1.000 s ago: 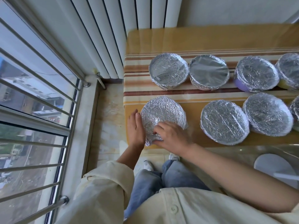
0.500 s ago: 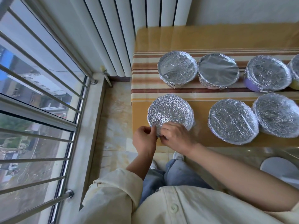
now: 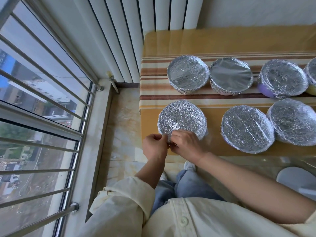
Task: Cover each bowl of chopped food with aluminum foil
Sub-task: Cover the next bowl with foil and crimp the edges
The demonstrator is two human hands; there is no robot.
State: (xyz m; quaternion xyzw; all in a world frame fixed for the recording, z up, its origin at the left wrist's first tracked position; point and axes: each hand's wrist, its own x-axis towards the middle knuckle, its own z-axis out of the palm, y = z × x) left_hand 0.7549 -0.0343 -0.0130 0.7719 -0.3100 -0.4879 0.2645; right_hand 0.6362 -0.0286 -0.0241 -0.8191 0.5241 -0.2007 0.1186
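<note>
crinkled foil-covered bowl at table edge, left hand and right hand both pinching its near rim

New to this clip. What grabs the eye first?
Silver against yellow: foil-wrapped bowls stand in two rows on the striped table. At its front-left corner, the left hand and right hand pinch the near edge of one foil cover. A barred window fills the left side.

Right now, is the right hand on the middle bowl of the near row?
No: the right hand and left hand both pinch the edge of the near-left foil-covered bowl.
</note>
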